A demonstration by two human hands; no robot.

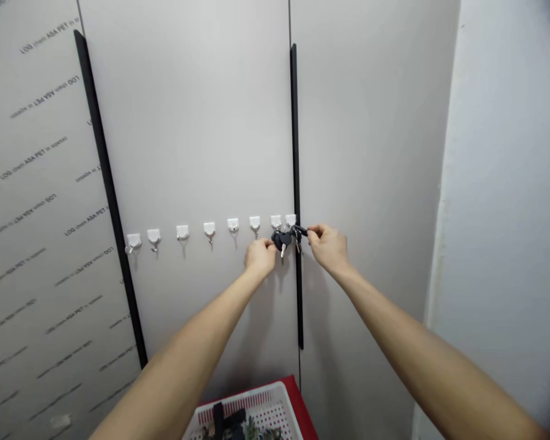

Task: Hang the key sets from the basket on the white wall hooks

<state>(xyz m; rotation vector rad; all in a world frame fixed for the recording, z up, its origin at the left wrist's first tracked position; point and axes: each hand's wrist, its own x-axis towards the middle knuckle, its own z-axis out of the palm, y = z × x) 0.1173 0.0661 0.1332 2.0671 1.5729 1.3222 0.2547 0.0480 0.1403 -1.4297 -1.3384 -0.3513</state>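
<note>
Two bunches of keys with black heads are at the two rightmost white hooks. My left hand (pixel 260 256) pinches the left bunch of keys (pixel 283 239) from its left side, just under a white adhesive hook (pixel 275 221). From the other side, my right hand (pixel 329 245) grips a black key (pixel 301 230) of the bunch below the last hook (pixel 291 220). Metal key blades point downward between the hands. Whether the key rings sit fully on the hooks is too small to tell.
More white hooks (pixel 209 229) run leftward in a row across the pale cabinet door. Long black handles (pixel 295 134) stand upright along the door edges. Below, a white perforated basket (pixel 289 408) holding keys and dark items rests on a red surface (pixel 302 406). A wall (pixel 504 183) bounds the right.
</note>
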